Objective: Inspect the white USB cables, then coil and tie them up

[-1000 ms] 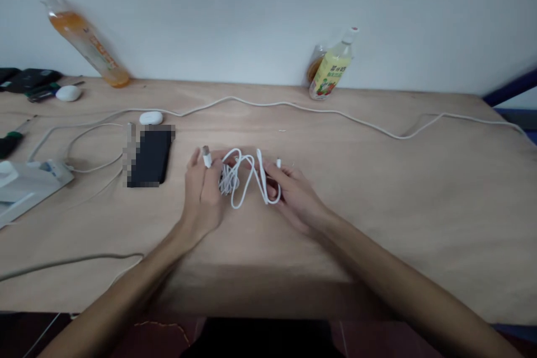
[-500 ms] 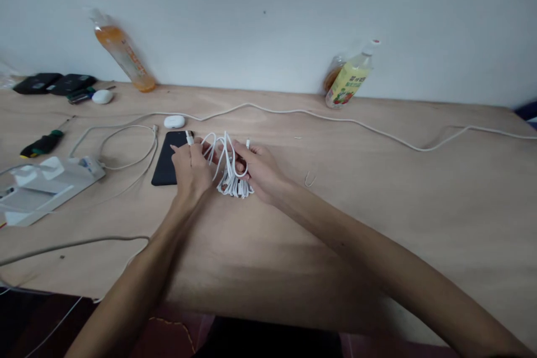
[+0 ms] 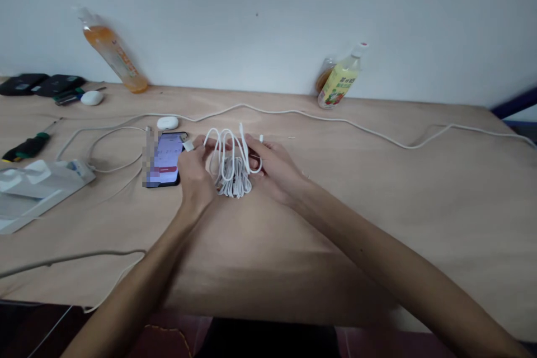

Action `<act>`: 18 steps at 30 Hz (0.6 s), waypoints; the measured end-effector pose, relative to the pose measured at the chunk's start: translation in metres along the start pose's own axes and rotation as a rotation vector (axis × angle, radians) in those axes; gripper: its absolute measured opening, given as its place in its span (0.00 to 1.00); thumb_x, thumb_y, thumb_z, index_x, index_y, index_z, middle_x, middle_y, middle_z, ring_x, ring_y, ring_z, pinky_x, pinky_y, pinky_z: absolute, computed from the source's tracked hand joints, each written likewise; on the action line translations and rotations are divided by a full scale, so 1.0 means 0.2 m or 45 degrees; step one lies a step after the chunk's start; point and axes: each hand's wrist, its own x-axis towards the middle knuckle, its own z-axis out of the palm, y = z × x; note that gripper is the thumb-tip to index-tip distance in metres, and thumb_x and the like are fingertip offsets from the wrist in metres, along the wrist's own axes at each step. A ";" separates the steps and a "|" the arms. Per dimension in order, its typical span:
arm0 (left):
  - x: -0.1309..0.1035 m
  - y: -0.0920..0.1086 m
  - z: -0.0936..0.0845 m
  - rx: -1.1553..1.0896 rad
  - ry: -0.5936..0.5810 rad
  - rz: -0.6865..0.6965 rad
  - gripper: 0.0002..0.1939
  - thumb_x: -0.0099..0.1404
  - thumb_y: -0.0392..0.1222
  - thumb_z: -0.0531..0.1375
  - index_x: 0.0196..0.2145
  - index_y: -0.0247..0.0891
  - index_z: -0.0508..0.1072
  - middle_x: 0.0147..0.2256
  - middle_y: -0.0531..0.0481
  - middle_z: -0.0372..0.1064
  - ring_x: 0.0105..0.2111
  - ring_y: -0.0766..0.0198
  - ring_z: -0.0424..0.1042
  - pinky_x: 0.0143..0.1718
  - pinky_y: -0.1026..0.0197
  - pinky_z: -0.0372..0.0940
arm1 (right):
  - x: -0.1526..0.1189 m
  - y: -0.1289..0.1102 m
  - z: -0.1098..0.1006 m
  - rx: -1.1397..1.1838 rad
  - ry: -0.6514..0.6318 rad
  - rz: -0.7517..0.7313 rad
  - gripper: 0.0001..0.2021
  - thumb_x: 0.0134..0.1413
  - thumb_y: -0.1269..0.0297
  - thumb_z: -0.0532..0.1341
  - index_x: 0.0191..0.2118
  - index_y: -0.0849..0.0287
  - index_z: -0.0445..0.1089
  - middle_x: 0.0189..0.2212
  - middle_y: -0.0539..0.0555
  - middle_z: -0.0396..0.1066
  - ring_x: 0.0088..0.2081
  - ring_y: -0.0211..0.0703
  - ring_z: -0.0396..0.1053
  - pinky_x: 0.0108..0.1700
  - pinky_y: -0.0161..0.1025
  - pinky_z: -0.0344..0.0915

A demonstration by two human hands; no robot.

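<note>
Between my two hands a white charging cable (image 3: 227, 163) hangs in loose loops. My left hand (image 3: 196, 170) pinches one end, and a white USB plug sticks out past its fingers. The cable's other side is gripped by my right hand (image 3: 274, 165), with a small white plug tip showing above the fingers. Under the loops lies a bundle of coiled white cables (image 3: 235, 182) on the table. Left of my left hand, a phone (image 3: 170, 159) lies face up with its screen lit. Some fingertips are hidden behind the loops.
A white earbud case (image 3: 167, 122) lies behind the phone. A long white cord (image 3: 293, 113) crosses the wooden table (image 3: 377, 190). An orange drink bottle (image 3: 115, 56) and a yellow-labelled bottle (image 3: 340, 79) stand by the wall. A white power strip (image 3: 39, 193) and a screwdriver (image 3: 27, 147) are left.
The phone's screen has gone from dark to lit. My hands have moved slightly apart, and the cable loops have spread wider. The whole view has shifted a little.
</note>
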 end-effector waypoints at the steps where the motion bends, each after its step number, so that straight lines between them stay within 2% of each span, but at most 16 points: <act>1: -0.02 0.01 0.02 -0.109 -0.005 -0.011 0.16 0.68 0.49 0.47 0.33 0.44 0.72 0.39 0.42 0.82 0.49 0.48 0.82 0.55 0.48 0.75 | -0.04 -0.02 -0.03 -0.028 0.024 -0.019 0.25 0.62 0.46 0.74 0.23 0.57 0.69 0.14 0.40 0.55 0.18 0.30 0.51 0.21 0.33 0.47; 2: -0.05 0.03 0.04 -0.373 -0.046 -0.099 0.14 0.68 0.49 0.51 0.35 0.43 0.74 0.41 0.42 0.83 0.50 0.46 0.83 0.55 0.47 0.76 | -0.07 -0.04 -0.06 -0.065 0.034 -0.034 0.25 0.61 0.46 0.75 0.24 0.57 0.70 0.15 0.40 0.56 0.19 0.30 0.52 0.21 0.33 0.48; 3: -0.08 0.05 0.06 -0.621 -0.152 -0.224 0.13 0.67 0.48 0.54 0.39 0.41 0.75 0.43 0.41 0.84 0.51 0.45 0.83 0.55 0.45 0.77 | -0.11 -0.05 -0.10 -0.095 0.060 -0.056 0.25 0.59 0.45 0.76 0.24 0.57 0.70 0.15 0.40 0.56 0.19 0.30 0.52 0.21 0.33 0.47; 5: -0.13 0.10 0.10 -0.978 -0.373 -0.489 0.18 0.70 0.47 0.55 0.50 0.38 0.77 0.49 0.37 0.84 0.54 0.41 0.83 0.57 0.38 0.77 | -0.19 -0.06 -0.18 -0.130 0.130 -0.094 0.23 0.55 0.44 0.77 0.26 0.58 0.74 0.15 0.41 0.57 0.19 0.31 0.53 0.22 0.34 0.49; 7: -0.18 0.13 0.13 -1.170 -0.580 -0.733 0.24 0.74 0.43 0.52 0.62 0.35 0.74 0.54 0.33 0.83 0.56 0.38 0.82 0.58 0.31 0.75 | -0.25 -0.06 -0.27 -0.130 0.225 -0.139 0.22 0.52 0.43 0.78 0.31 0.59 0.79 0.18 0.42 0.61 0.20 0.32 0.55 0.23 0.33 0.49; 10: -0.22 0.14 0.17 -1.311 -0.750 -0.982 0.29 0.78 0.40 0.47 0.71 0.34 0.66 0.59 0.30 0.80 0.57 0.36 0.82 0.59 0.25 0.74 | -0.33 -0.03 -0.38 -0.176 0.357 -0.196 0.24 0.47 0.41 0.79 0.36 0.59 0.83 0.22 0.46 0.69 0.22 0.33 0.59 0.22 0.33 0.47; 12: -0.23 0.12 0.19 -1.351 -0.803 -1.048 0.31 0.79 0.39 0.44 0.75 0.36 0.62 0.60 0.30 0.79 0.58 0.36 0.82 0.59 0.24 0.73 | -0.36 0.00 -0.43 -0.159 0.416 -0.203 0.25 0.45 0.41 0.79 0.39 0.59 0.85 0.25 0.48 0.72 0.22 0.32 0.60 0.21 0.32 0.46; 15: -0.24 0.08 0.21 -1.354 -0.846 -1.053 0.33 0.79 0.40 0.45 0.78 0.39 0.57 0.62 0.31 0.78 0.58 0.35 0.82 0.60 0.22 0.72 | -0.38 0.03 -0.48 -0.068 0.431 -0.152 0.26 0.44 0.41 0.80 0.42 0.58 0.86 0.29 0.49 0.76 0.23 0.31 0.61 0.20 0.31 0.46; 18: -0.25 0.05 0.20 -1.337 -0.878 -1.041 0.34 0.79 0.41 0.46 0.80 0.41 0.55 0.63 0.31 0.77 0.58 0.35 0.82 0.59 0.22 0.72 | -0.37 0.06 -0.51 0.020 0.380 -0.126 0.28 0.41 0.41 0.81 0.42 0.59 0.86 0.25 0.46 0.70 0.23 0.30 0.57 0.20 0.31 0.45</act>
